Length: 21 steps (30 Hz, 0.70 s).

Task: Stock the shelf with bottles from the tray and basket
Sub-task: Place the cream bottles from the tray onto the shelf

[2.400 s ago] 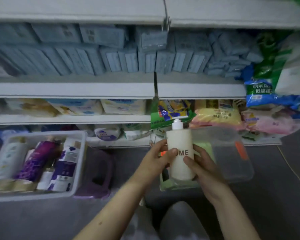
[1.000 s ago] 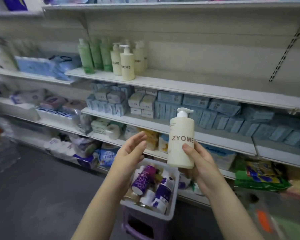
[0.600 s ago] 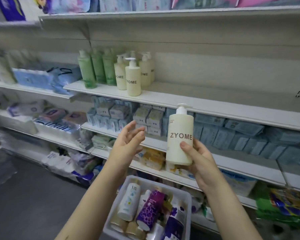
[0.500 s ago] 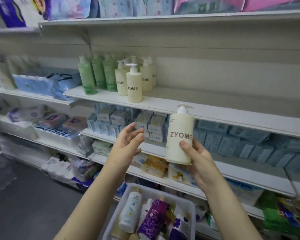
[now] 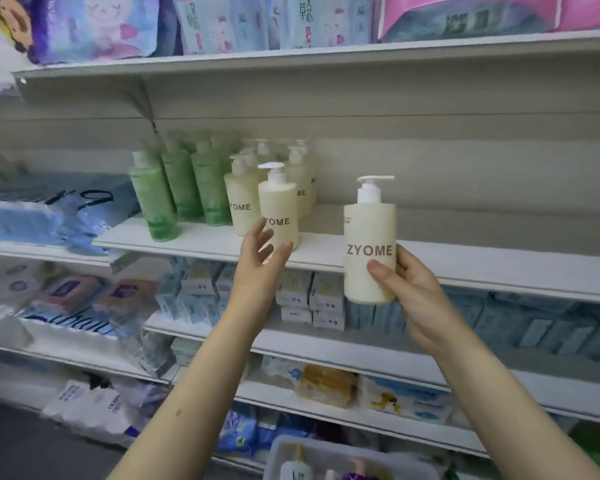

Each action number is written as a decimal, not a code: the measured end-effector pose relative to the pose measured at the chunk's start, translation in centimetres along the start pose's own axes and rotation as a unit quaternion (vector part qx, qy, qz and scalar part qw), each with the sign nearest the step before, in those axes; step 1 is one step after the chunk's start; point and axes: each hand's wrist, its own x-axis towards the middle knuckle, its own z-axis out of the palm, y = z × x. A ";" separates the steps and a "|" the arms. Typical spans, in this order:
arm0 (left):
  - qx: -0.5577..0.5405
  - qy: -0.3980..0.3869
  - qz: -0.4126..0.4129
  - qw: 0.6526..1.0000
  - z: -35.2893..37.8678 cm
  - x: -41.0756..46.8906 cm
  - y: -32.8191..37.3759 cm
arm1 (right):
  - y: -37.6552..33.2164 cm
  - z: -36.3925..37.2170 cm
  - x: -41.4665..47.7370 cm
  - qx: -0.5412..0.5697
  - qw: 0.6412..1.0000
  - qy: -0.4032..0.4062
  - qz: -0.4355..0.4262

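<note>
My right hand grips a cream ZYOME pump bottle upright, in front of the edge of the white shelf. My left hand is raised with fingers spread and holds nothing, just in front of the foremost cream ZYOME bottle standing on that shelf. More cream bottles and green bottles stand behind and to the left. The rim of the white tray with bottles shows at the bottom edge.
The shelf to the right of the standing bottles is bare. Blue boxed packs fill the shelf below. Wrapped packs sit on the top shelf, and tissue packs fill the left shelves.
The view and both hands have risen from the floor tray toward the bottle shelf. My right hand carried the bottle up to shelf height; my left hand let go of it.
</note>
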 end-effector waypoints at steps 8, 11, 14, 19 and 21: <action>0.054 -0.096 -0.012 0.994 -3.6 8.9 -3.2 | 2.0 4.8 6.9 -0.120 0.992 0.048 -0.009; 0.089 -0.140 0.012 0.986 -4.2 10.9 -4.0 | 2.9 5.8 8.7 -0.142 0.988 0.065 -0.005; 0.117 -0.169 0.025 0.978 -4.6 12.6 -4.4 | 3.4 6.2 9.7 -0.149 0.986 0.069 0.002; 0.168 -0.211 0.043 0.962 -5.3 15.0 -4.8 | 3.0 6.1 10.7 -0.167 0.984 0.045 0.036; 0.185 -0.223 0.054 0.956 -5.7 15.7 -4.8 | 2.7 6.1 11.0 -0.212 0.974 0.056 0.060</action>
